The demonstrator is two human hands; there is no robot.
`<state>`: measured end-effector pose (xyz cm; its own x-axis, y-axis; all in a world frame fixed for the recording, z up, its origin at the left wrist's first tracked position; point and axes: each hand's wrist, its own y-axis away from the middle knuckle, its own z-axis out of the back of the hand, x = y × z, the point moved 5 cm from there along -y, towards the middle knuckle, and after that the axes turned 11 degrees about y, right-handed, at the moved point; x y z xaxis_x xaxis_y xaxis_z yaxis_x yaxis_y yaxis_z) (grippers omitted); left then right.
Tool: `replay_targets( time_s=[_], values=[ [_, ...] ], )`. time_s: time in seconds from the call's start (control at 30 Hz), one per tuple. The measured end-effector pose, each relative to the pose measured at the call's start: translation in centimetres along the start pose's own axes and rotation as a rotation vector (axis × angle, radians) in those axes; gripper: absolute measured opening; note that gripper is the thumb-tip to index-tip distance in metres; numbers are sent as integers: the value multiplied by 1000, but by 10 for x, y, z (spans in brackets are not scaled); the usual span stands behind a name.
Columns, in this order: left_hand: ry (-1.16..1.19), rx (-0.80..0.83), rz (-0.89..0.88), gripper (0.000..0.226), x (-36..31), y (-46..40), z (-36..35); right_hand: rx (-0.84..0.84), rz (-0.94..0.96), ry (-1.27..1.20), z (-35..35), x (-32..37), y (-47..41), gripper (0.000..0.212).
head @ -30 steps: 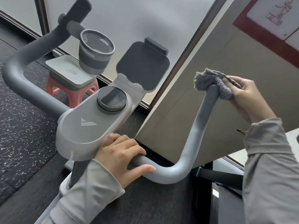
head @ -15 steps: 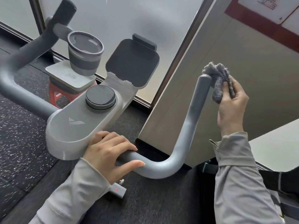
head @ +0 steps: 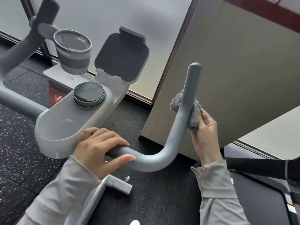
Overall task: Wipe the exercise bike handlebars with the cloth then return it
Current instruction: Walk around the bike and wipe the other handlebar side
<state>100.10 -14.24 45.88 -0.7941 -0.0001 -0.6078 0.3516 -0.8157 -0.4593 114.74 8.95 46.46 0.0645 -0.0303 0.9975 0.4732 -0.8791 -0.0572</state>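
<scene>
The bike's grey right handlebar [head: 181, 125] curves up from the console to a rounded tip. A fluffy grey cloth [head: 194, 118] is wrapped around the upright part, below the tip. My right hand [head: 205, 137] presses the cloth against the bar from the right side. My left hand [head: 99, 148] grips the horizontal part of the same bar, next to the light grey console [head: 65, 125]. The left handlebar [head: 19, 51] rises at the far left with a dark grip at its top.
On the console sit a round dark knob [head: 89, 94] and an upright tablet holder [head: 121, 57]; a grey cup holder [head: 73, 51] is fixed to the left bar. A beige partition [head: 227, 70] stands close behind the right bar. A red stool [head: 56, 95] stands on the speckled floor.
My right hand has slid the cloth down from the tip of the right handlebar to its upright middle part. The tip is now bare. My left hand keeps its grip.
</scene>
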Motion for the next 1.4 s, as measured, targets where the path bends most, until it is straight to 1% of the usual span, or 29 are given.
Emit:
replay_targets(
  time_s=[0.1, 0.13, 0.17, 0.23, 0.3, 0.33, 0.37, 0.4, 0.47, 0.57, 0.63, 0.7, 0.73, 0.8, 0.9, 0.97, 1.07, 1.17, 1.27, 1.33, 1.4],
  values=[
    [5, -1, 0, 58, 0, 0, 0, 22, -78, -29, 0, -17, 29, 22],
    [7, -4, 1, 58, 0, 0, 0, 16, -80, 1, 2, -21, 38, 20],
    [8, -5, 3, 58, 0, 0, 1, -13, -58, 82, 5, -22, 46, 19],
    [7, -3, 7, 59, -1, -1, 0, -175, 67, 344, 20, -10, 59, 18],
    [2, 2, 14, 61, -3, -1, 1, -331, 306, 599, 28, 22, 68, 21],
    [6, 5, 21, 63, -3, -1, 2, -345, 434, 708, 25, 40, 71, 22],
    [13, 11, 28, 66, -4, -1, 2, -308, 540, 808, 16, 54, 72, 25],
    [21, 18, 33, 68, -4, -1, 3, -228, 619, 907, 5, 65, 72, 27],
    [26, 24, 34, 70, -6, -2, 4, -18, 703, 1116, -24, 76, 71, 29],
    [33, 39, 39, 71, -7, -3, 5, 268, 654, 1343, -58, 71, 76, 34],
    [29, 46, 47, 66, -7, -2, 5, 389, 621, 1451, -71, 66, 85, 29],
    [20, 55, 54, 57, -7, -2, 6, 464, 580, 1569, -81, 57, 95, 22],
    [12, 58, 52, 54, -7, -2, 6, 492, 555, 1589, -87, 54, 99, 20],
    [0, 70, 48, 53, -8, -2, 7, 533, 513, 1547, -100, 51, 105, 20],
    [0, 91, 49, 54, -7, -1, 7, 546, 452, 1474, -108, 50, 108, 21],
    [-3, 94, 46, 54, -7, -1, 7, 538, 468, 1497, -101, 51, 108, 22],
    [2, 95, 53, 54, -7, 0, 8, 476, 520, 1496, -85, 53, 113, 27],
    [3, 102, 65, 56, -8, 0, 8, 323, 611, 1389, -77, 50, 126, 33],
    [-2, 106, 70, 55, -8, 0, 8, 150, 632, 1143, -68, 44, 144, 29],
    [-1, 103, 68, 56, -9, 0, 9, -20, 626, 986, -54, 38, 157, 29],
    [0, 97, 65, 57, -11, 0, 10, -256, 595, 871, -35, 30, 166, 29]
  ],
)
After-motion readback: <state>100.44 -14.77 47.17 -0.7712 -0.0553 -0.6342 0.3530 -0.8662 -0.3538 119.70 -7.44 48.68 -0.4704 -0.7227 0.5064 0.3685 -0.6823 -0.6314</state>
